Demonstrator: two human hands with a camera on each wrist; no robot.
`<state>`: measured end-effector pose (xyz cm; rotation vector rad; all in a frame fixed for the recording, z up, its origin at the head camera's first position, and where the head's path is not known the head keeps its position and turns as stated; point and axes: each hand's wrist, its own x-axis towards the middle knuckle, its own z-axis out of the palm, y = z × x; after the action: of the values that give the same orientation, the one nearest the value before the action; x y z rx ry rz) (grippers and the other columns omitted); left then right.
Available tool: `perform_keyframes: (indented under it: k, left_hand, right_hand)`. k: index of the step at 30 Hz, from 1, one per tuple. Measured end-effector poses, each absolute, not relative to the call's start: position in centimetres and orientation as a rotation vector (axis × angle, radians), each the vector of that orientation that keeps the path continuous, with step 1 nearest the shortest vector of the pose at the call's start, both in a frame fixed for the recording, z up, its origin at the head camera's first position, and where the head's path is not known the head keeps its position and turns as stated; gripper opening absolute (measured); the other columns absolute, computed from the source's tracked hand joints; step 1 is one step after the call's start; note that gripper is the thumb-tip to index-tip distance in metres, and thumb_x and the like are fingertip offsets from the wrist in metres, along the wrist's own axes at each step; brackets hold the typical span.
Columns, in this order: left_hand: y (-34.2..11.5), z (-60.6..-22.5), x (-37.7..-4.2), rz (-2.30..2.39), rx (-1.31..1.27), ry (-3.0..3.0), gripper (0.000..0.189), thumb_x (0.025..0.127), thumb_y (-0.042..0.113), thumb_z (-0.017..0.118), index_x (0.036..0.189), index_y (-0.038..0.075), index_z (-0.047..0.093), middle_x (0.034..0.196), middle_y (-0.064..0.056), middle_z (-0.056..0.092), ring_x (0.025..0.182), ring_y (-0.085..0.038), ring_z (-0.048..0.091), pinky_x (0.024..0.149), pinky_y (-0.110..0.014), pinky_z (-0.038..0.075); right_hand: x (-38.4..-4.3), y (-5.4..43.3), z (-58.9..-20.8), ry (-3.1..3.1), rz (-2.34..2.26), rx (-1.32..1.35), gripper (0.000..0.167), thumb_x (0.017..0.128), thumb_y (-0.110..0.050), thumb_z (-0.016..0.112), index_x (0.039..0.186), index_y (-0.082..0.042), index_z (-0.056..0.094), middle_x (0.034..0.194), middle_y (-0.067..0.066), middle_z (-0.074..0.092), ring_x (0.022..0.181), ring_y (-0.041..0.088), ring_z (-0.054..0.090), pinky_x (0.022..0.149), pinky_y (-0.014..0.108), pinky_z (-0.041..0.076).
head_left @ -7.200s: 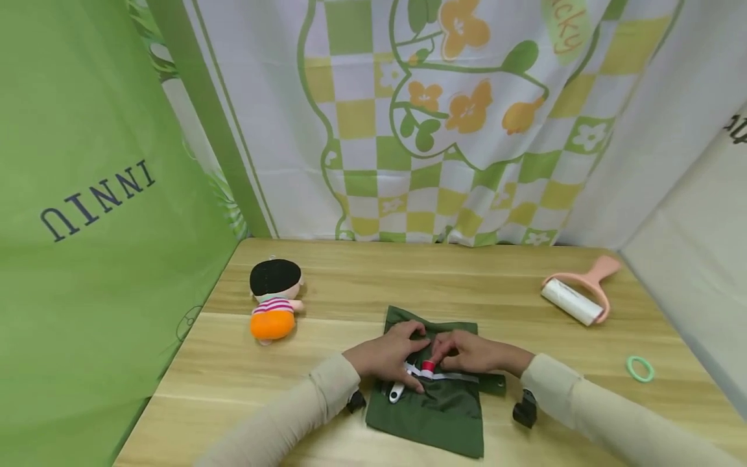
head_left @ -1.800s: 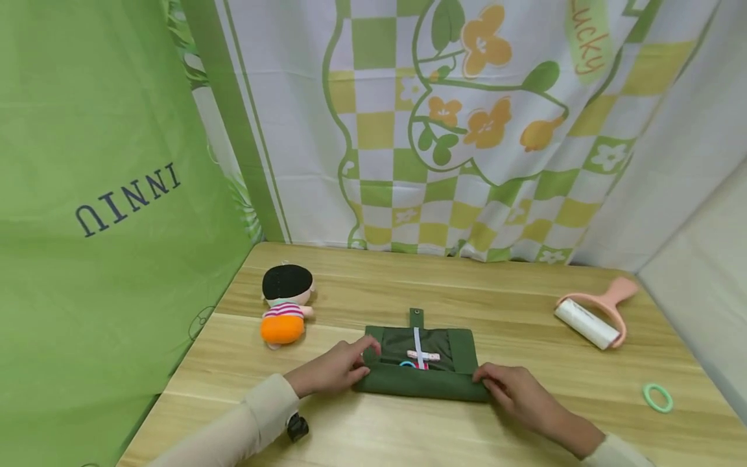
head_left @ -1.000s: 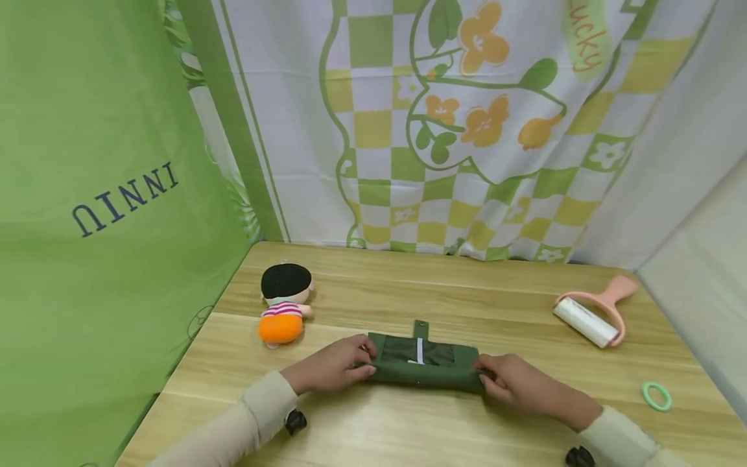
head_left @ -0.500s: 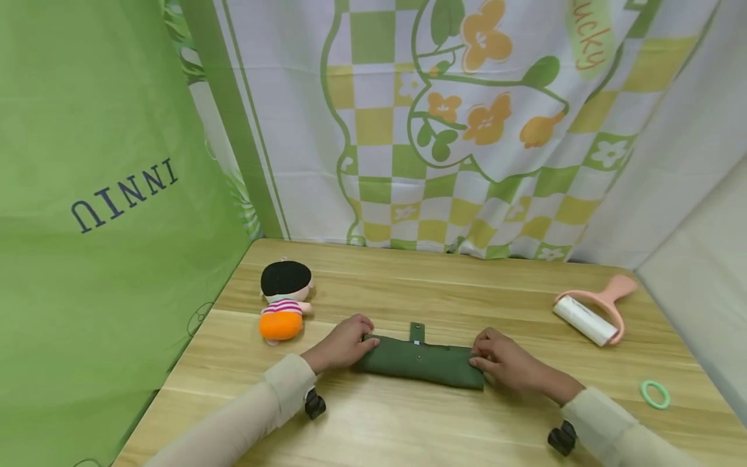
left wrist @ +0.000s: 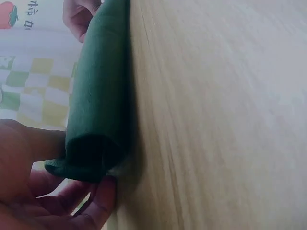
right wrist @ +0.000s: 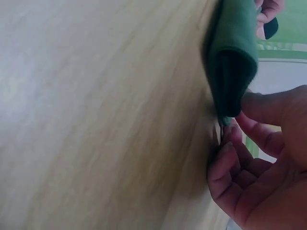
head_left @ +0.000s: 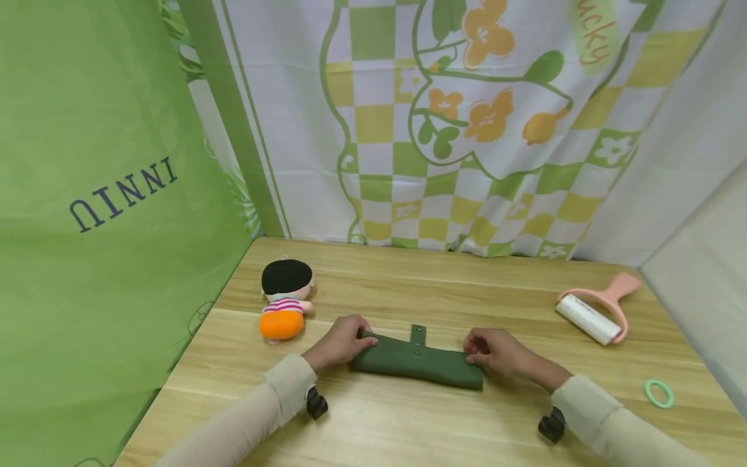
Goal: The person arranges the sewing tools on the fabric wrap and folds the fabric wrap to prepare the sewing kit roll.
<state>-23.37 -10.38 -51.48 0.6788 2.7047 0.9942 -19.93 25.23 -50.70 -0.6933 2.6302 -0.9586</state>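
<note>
A dark green fabric roll-up pouch [head_left: 403,360] lies rolled into a narrow bundle on the wooden table, with a snap strap [head_left: 418,335] sticking out from its far edge. My left hand [head_left: 343,340] pinches the roll's left end, thumb on top and fingers beneath, as the left wrist view shows at the open end of the roll [left wrist: 98,96]. At the other end, my right hand [head_left: 503,354] pinches the far edge between thumb and fingers; folded layers of the roll [right wrist: 232,72] show in the right wrist view. Whatever is inside the roll is hidden.
A doll [head_left: 284,301] in orange shorts lies at the back left of the table. Toward the back right is a pink-handled lint roller [head_left: 591,318], with a mint green ring [head_left: 659,394] nearer on the right. A patterned curtain [head_left: 443,162] hangs behind the table.
The pouch was spread flat with items in its pockets, then folded from the near side; its pockets are now covered. Over the last half second both hands have shifted slightly at its ends.
</note>
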Motion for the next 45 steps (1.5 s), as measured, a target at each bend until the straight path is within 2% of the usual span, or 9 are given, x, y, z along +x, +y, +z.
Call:
perform_keyframes:
  k: [5,10,15,18,22,28,34,39,45]
  left_hand:
    - [-10.4,-51.8,-23.7,1.13,0.634,2.648,0.007,0.088,0.011,0.077,0.087,0.01,0.07,0.091,-0.004,0.069,0.081,-0.012,0.057,0.074,-0.026,0.049]
    - [-10.2,-52.2,-23.9,1.376,0.496,2.436,0.014,0.088,-0.005,0.07,0.1,0.002,0.066,0.103,-0.013,0.069,0.097,-0.02,0.068,0.083,-0.031,0.057]
    - [-10.3,-52.4,-24.1,1.523,0.45,2.262,0.023,0.09,-0.013,0.062,0.111,-0.003,0.065,0.116,-0.02,0.068,0.106,-0.024,0.068,0.088,-0.03,0.058]
    - [-10.5,-52.4,-24.1,1.533,0.482,2.227,0.025,0.09,-0.014,0.061,0.113,-0.004,0.065,0.118,-0.022,0.068,0.107,-0.022,0.068,0.087,-0.026,0.056]
    - [-10.7,-52.5,-24.4,1.54,0.5,2.199,0.024,0.091,-0.013,0.061,0.112,-0.004,0.066,0.115,-0.021,0.069,0.101,-0.016,0.067,0.084,-0.023,0.055]
    - [-10.2,-52.0,-24.5,1.545,0.53,2.198,0.022,0.09,-0.012,0.061,0.109,-0.003,0.068,0.111,-0.02,0.07,0.093,-0.013,0.063,0.081,-0.022,0.052]
    - [-10.1,-52.0,-24.5,1.556,0.584,2.184,0.023,0.089,-0.015,0.059,0.108,-0.005,0.068,0.111,-0.023,0.069,0.092,-0.013,0.062,0.079,-0.019,0.051]
    - [-9.9,-51.8,-24.4,1.459,0.613,2.287,0.022,0.088,-0.014,0.061,0.104,-0.002,0.07,0.107,-0.018,0.071,0.093,-0.016,0.064,0.081,-0.021,0.052]
    - [-8.2,-50.4,-23.2,1.019,0.853,2.628,0.015,0.093,0.006,0.068,0.106,0.008,0.071,0.11,-0.006,0.073,0.106,-0.019,0.066,0.096,-0.034,0.053]
  right_hand:
    - [-20.1,24.9,-50.9,2.657,-0.956,-0.68,0.011,0.091,-0.013,0.072,0.098,-0.006,0.067,0.084,-0.003,0.064,0.074,-0.002,0.053,0.065,0.021,0.048]
    - [-20.3,24.8,-50.9,2.676,-0.927,-0.649,0.004,0.092,-0.012,0.072,0.09,-0.009,0.072,0.08,-0.005,0.069,0.07,-0.004,0.053,0.064,0.02,0.046]
    - [-20.4,24.6,-50.7,2.712,-0.825,-0.715,0.014,0.097,-0.015,0.064,0.084,-0.013,0.071,0.075,-0.009,0.066,0.066,-0.005,0.048,0.062,0.02,0.042]
    - [-20.0,24.8,-50.4,2.691,-0.827,-0.75,0.016,0.1,-0.025,0.062,0.094,-0.013,0.071,0.08,-0.009,0.065,0.069,-0.004,0.049,0.063,0.021,0.043]
    - [-19.5,25.1,-50.1,2.59,-0.864,-0.749,0.026,0.096,-0.037,0.066,0.101,-0.012,0.068,0.082,-0.007,0.062,0.069,-0.002,0.05,0.061,0.021,0.043]
    - [-20.1,25.4,-50.0,2.466,-0.91,-0.725,0.018,0.095,-0.027,0.068,0.087,-0.011,0.065,0.073,-0.008,0.058,0.063,-0.002,0.046,0.058,0.019,0.039]
    - [-20.0,25.5,-49.5,2.433,-0.899,-0.859,0.02,0.102,-0.023,0.059,0.088,-0.009,0.063,0.076,-0.009,0.055,0.067,-0.004,0.043,0.061,0.019,0.038]
    - [-20.3,25.8,-50.1,2.484,-0.87,-0.901,0.017,0.103,-0.023,0.055,0.092,-0.012,0.059,0.077,-0.009,0.054,0.068,-0.003,0.042,0.063,0.02,0.038]
    - [-20.5,26.1,-50.8,2.511,-0.878,-0.903,0.015,0.102,-0.026,0.057,0.092,-0.015,0.06,0.076,-0.012,0.054,0.067,-0.004,0.043,0.062,0.019,0.04]
